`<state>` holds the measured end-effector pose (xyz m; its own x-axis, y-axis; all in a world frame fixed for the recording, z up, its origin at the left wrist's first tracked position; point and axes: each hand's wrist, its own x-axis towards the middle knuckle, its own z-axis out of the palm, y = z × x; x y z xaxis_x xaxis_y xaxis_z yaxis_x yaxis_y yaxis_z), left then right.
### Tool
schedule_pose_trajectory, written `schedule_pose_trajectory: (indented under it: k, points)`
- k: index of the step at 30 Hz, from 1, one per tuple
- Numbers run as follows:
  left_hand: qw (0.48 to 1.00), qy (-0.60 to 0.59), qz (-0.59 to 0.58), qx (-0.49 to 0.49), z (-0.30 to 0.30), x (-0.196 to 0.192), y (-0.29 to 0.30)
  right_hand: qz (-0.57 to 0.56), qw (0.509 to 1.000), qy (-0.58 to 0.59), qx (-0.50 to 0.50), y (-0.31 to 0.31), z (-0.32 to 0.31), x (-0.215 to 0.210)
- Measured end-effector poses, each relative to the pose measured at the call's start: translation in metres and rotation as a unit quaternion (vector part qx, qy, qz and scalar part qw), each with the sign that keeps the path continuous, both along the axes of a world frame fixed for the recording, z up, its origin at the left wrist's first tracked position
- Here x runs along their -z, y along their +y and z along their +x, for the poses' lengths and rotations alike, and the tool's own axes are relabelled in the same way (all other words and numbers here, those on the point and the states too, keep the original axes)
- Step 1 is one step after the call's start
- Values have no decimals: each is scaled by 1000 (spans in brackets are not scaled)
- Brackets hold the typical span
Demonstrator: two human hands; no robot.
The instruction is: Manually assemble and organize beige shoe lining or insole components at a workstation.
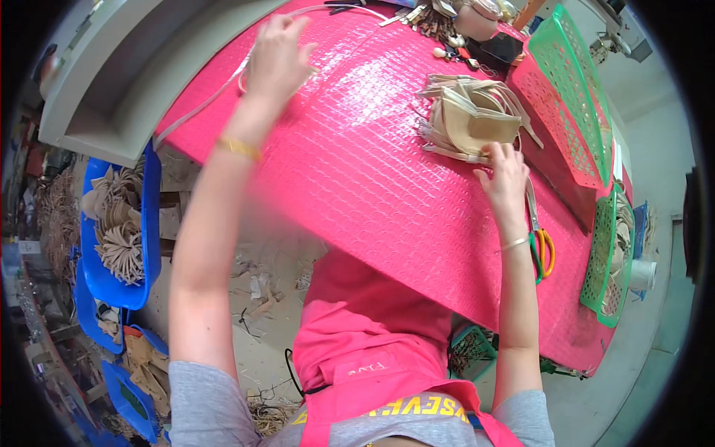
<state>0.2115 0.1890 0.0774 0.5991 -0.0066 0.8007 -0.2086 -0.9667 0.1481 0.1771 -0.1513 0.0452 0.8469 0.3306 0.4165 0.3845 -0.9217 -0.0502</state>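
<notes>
My left hand [279, 63] is stretched over the far left of the pink tabletop [357, 186]. Its fingers are spread, with a pale cord [205, 104] running beside and behind it. I cannot see anything gripped there. On the right, my right hand [508, 182] has its fingertips at the near edge of a pile of beige strap-like pieces [477, 123], the thumb held apart. Scissors [542, 249] with green and yellow handles lie just right of that wrist.
Green and pink perforated baskets [570, 82] stand along the right edge, with a smaller green basket [607, 257] nearer. Small parts and a black object [497, 54] crowd the far end. Blue bins [153, 223] of beige pieces sit at left, below a grey panel [112, 82].
</notes>
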Motion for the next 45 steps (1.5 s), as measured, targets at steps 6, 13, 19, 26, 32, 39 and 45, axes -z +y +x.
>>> schedule_pose_trajectory:
  k: [6,13,19,26,32,39,45]
  points:
    - [503,492,-670,237,-82,40,-178,23,991,-34,-129,-8,-20,-8]
    - [709,185,-657,178,-58,76,-162,142,964,181,-137,-1,-105,4]
    - [684,149,-696,159,-70,68,-111,176,958,204,-97,-30,-179,-5]
    - [658,259,-677,204,-89,40,-105,579,776,17,-250,4,-131,-34]
    - [564,287,-722,279,-117,27,-100,708,524,449,-149,93,-85,-33]
    - [523,261,-755,297,-128,25,-89,677,563,455,-133,121,-71,-9]
    - [529,255,-745,316,-130,17,-84,671,582,432,-158,123,-75,-14]
